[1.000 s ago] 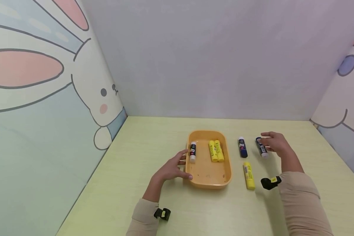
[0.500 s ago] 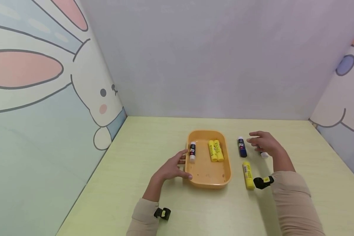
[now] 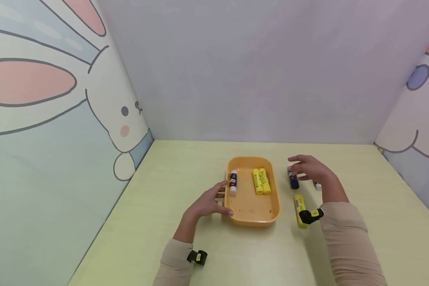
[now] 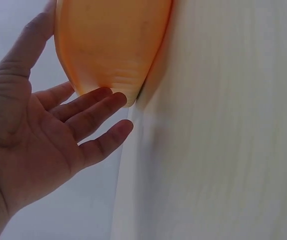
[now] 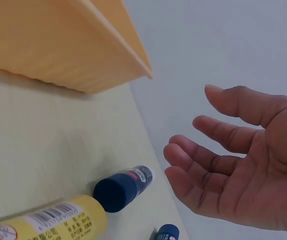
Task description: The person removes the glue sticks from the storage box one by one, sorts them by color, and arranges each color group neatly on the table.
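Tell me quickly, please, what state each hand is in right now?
Left hand: open, straight fingers resting against the tray.
Right hand: open, holding nothing, over the blue glue stick.

orange tray, yellow glue stick, blue glue stick

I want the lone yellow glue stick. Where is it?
In the head view, the yellow glue stick lies on the table right of the orange tray, just nearer than the dark blue glue stick.
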`<state>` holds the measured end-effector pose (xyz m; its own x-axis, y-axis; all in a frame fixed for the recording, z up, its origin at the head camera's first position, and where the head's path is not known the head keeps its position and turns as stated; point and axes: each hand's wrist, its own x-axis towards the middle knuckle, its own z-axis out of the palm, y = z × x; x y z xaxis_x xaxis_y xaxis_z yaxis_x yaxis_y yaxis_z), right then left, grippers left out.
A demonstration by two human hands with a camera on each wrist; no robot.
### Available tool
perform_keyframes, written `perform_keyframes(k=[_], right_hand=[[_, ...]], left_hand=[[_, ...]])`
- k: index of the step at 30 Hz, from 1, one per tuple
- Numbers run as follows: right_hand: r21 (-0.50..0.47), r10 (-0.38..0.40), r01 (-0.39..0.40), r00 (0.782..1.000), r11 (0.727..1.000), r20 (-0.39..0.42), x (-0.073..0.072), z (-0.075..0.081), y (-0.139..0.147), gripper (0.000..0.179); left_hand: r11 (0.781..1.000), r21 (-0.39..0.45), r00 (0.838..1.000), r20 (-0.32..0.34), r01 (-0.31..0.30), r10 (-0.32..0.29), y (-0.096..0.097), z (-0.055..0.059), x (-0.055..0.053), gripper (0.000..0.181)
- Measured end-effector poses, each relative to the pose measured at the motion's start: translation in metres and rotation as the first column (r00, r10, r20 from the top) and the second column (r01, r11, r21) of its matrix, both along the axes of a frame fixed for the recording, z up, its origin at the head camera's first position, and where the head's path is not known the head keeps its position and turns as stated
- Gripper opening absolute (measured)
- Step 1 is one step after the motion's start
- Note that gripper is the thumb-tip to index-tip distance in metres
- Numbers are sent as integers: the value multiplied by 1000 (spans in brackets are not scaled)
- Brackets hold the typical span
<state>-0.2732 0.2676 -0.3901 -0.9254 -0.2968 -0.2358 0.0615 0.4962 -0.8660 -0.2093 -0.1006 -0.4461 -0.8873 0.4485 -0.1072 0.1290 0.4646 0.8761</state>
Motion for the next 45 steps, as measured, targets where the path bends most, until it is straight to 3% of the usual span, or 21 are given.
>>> perform_keyframes(k=[19, 32, 45], right_hand=[[8, 102, -102, 995, 995, -2, -8, 19, -43, 57], [0, 128, -129, 991, 992, 46, -15, 20, -77, 55], [9, 153, -154, 985, 988, 85, -22, 7, -94, 57]], left_hand=[[1000, -9, 1000, -8, 7, -7, 0, 0, -2, 95], [1000, -13, 1000, -6, 7, -7, 0, 0, -2, 95], [1000, -3, 1000, -8, 10, -10, -1, 0, -2, 94]])
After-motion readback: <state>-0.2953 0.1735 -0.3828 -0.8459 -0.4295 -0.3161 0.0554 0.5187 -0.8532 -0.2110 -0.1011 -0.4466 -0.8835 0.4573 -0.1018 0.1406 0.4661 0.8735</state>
